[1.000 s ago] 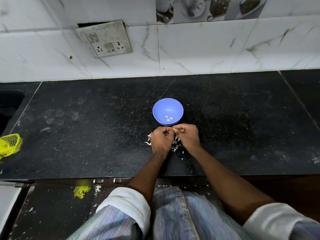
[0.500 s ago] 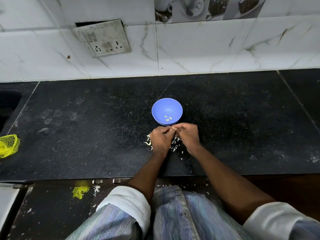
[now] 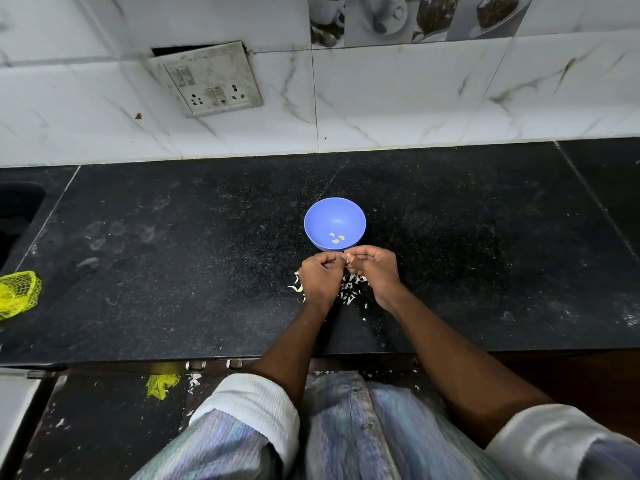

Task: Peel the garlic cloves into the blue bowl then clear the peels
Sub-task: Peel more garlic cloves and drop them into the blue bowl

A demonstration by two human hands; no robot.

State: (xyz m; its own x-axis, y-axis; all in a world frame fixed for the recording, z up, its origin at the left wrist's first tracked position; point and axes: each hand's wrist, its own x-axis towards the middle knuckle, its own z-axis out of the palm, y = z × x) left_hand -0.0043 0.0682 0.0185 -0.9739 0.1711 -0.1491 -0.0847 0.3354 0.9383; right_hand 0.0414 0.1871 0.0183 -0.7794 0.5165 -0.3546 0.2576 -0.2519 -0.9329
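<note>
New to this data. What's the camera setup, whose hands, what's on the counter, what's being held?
No robot here: a person works bare-handed, filmed by one wide-angle camera on their head looking down. The left hand and right hand meet just in front of the blue bowl and pinch a small garlic clove between their fingertips. The bowl holds a few peeled cloves. Pale peels lie scattered on the black countertop under the hands. A yellow mesh bag sits at the far left edge. A switch plate is on the tiled wall.
</note>
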